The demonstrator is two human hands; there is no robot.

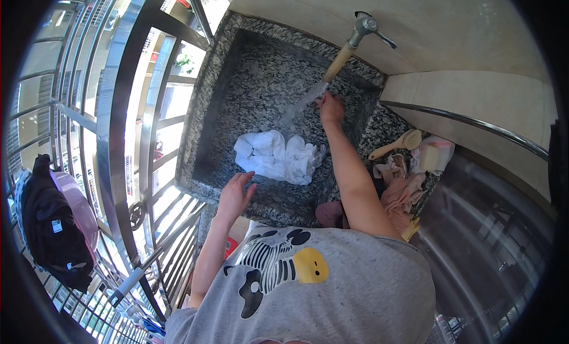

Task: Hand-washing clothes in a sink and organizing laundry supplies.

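Inside the speckled stone sink (191, 135) lies a bunched white cloth (280, 156), wet-looking, in the near half of the basin. Water runs from the end of the hose (338, 62) on the metal tap (365, 25) down into the basin. My right hand (331, 107) is just beside the stream, close to the hose's end; its fingers are curled, and whether they hold something cannot be told. At the sink's near left, my left hand (237, 197) is over the rim, fingers apart and empty, a short way from the cloth.
On the stone ledge at the right lie a wooden brush (398, 144), a bar of soap (429, 159) on plastic wrapping and crumpled pinkish cloths (402, 195). A metal rail (466, 122) crosses above them. Metal window bars (118, 144) stand at the left, with dark clothing (55, 228) beyond.
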